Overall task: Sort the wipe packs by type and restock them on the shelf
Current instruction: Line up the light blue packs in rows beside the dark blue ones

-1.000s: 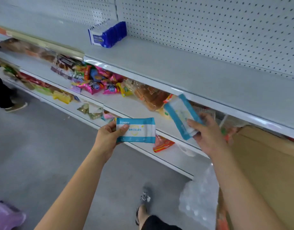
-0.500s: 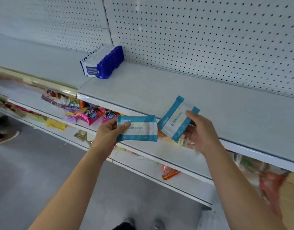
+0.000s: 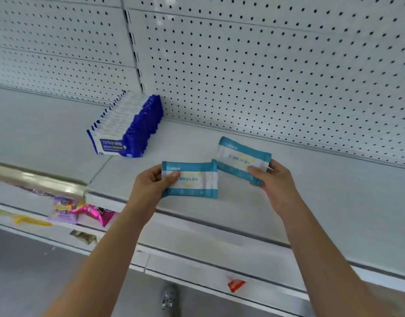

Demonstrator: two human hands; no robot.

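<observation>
Right, two teal-and-white wipe packs sit at the centre of the frame, one in each hand. The left pack (image 3: 190, 180) is held level with its printed face to the camera. The left hand (image 3: 149, 186) pinches its left end, thumb across the front and fingers curled behind. The right pack (image 3: 241, 159) sits a little higher and further right, tilted with its left end up. The right hand (image 3: 274, 181) grips its lower right corner, thumb on the face. Their near corners meet in the picture, the left pack's corner in front; whether they actually touch I cannot tell.

Both packs are over the white shelf (image 3: 334, 202), towards the middle of the board. I cannot tell whether the right pack rests on it.

Up and left of centre, a row of dark blue packs (image 3: 128, 126) stands on edge on the same shelf, running back to the pegboard wall (image 3: 265, 65) that fills the top of the frame.

Down at the lower left, pink and purple snack packets (image 3: 82, 212) lie on a lower shelf under a shiny gold rail (image 3: 37, 179). A red packet (image 3: 234, 283) pokes out near the bottom, right of centre. A shoe (image 3: 170, 298) shows at the bottom centre.
</observation>
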